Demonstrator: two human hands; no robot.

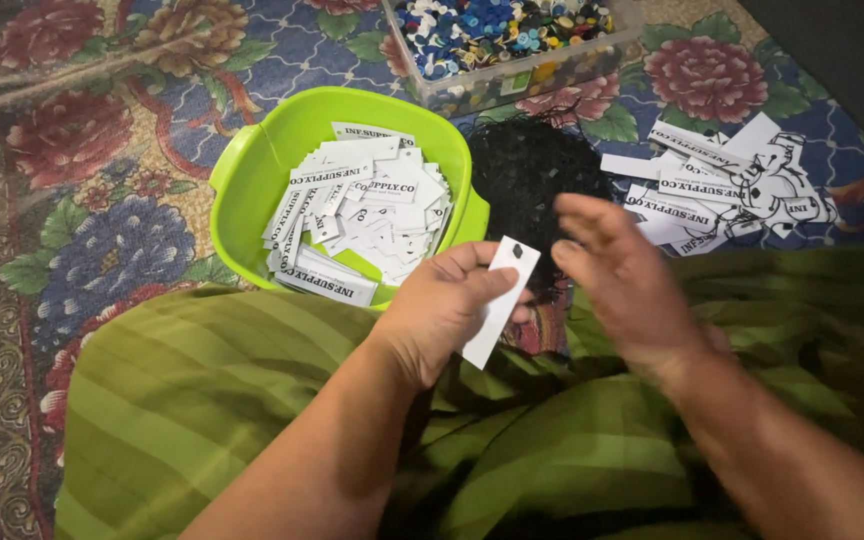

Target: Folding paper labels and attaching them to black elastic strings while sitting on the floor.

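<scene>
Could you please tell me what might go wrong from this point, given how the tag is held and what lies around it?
1. The left hand pinches the white tag only at its edge, so it might slip onto the lap.
2. The blurred right hand is near the black thread pile and could snag it.
3. The green bowl looks heaped; tags may spill onto the carpet.

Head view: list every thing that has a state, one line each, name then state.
Left hand: pinching a white paper tag, held upright.
Right hand: open, blurred, holding nothing visible.
Green plastic basin: upright, holding a heap of white tags.
Clear plastic box: lid off, full of coloured buttons.
Pile of black strings: loose on the carpet.
Loose tags: scattered on the carpet.
</scene>
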